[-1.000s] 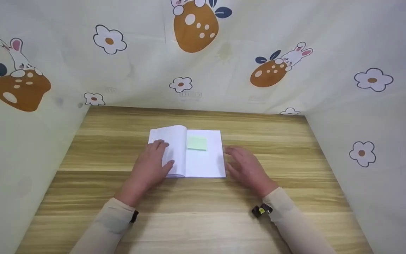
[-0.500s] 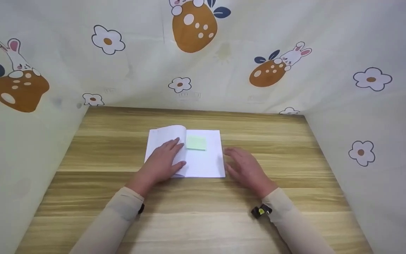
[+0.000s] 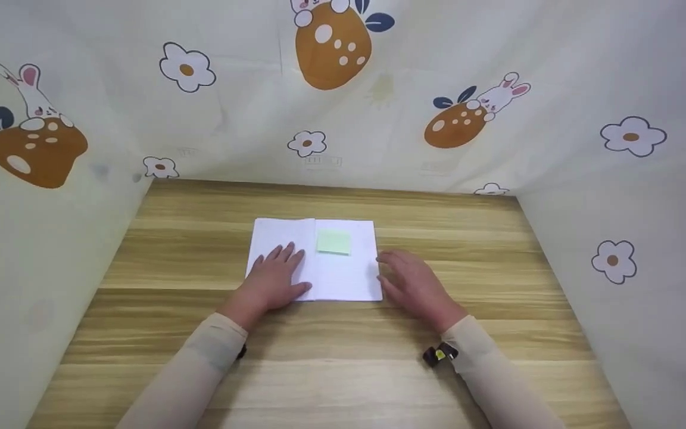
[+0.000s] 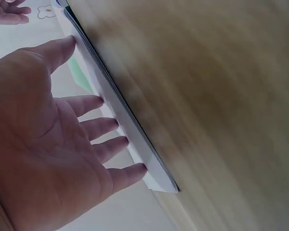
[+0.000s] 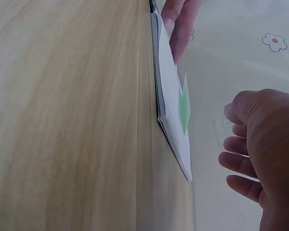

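Observation:
An open notebook [image 3: 349, 283] with white pages lies flat in the middle of the table. On its right page, near the top, sits a pale green sticky note [image 3: 333, 242], whose edge lifts off the page in the right wrist view. My left hand [image 3: 271, 283] rests on the left page with fingers spread; in the left wrist view its fingertips [image 4: 118, 123] press the paper. My right hand [image 3: 417, 286] is just beside the right edge of the notebook, fingers loosely bent, with nothing in them.
The notebook lies on a wood-grain table [image 3: 343, 369]. A pale curtain [image 3: 248, 101] printed with rabbits, strawberries and flowers rises along the back and both sides. A small black device [image 3: 440, 354] sits at the right wrist.
My left hand has shifted right across the left page and slightly back toward me. The curled-up left pages now lie flat. My right hand has barely moved.

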`<control>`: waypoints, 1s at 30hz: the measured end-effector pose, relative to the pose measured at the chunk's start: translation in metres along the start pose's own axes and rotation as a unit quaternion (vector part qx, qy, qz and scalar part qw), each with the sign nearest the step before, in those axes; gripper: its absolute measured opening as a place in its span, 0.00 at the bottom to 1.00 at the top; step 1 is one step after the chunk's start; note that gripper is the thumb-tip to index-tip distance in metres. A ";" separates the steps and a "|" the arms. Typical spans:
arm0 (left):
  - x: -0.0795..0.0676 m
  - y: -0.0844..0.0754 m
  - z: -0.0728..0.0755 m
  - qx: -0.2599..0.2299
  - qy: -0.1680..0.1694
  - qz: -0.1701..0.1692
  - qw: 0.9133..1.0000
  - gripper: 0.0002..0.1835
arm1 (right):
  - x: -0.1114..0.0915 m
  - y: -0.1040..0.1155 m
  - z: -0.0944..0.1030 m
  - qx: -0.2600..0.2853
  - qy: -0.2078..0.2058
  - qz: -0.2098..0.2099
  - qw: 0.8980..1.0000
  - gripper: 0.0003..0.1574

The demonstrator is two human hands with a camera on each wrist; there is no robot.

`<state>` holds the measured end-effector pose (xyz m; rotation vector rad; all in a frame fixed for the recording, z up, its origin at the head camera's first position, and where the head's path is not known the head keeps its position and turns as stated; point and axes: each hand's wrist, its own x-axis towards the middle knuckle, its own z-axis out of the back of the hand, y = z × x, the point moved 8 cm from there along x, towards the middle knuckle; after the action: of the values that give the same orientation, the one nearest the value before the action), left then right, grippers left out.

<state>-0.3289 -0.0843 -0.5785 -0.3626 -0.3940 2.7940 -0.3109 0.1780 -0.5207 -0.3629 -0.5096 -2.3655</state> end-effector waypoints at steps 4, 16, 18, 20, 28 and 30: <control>0.003 0.000 0.002 -0.007 0.007 0.009 1.000 0.45 | 0.006 0.001 -0.004 -0.003 0.021 -0.016 1.000 0.24; 0.003 -0.004 0.012 -0.023 0.021 0.017 0.999 0.44 | 0.046 0.014 -0.025 0.001 0.092 -0.019 0.996 0.28; 0.004 -0.004 0.013 -0.022 0.020 0.020 0.999 0.43 | 0.058 0.016 -0.029 -0.001 0.101 -0.016 0.995 0.30; 0.004 -0.004 0.014 -0.019 0.021 0.023 0.999 0.43 | 0.070 0.019 -0.033 -0.011 0.111 -0.014 0.994 0.31; 0.006 -0.007 0.014 -0.017 0.022 0.028 0.999 0.44 | 0.105 0.027 -0.055 -0.054 0.173 -0.022 0.983 0.36; 0.007 -0.008 0.014 -0.016 0.018 0.029 0.999 0.44 | 0.111 0.031 -0.058 -0.065 0.182 -0.017 0.981 0.37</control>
<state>-0.3374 -0.0782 -0.5645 -0.4387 -0.4260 2.8348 -0.3781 0.0672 -0.5211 0.0263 -0.1918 -2.4297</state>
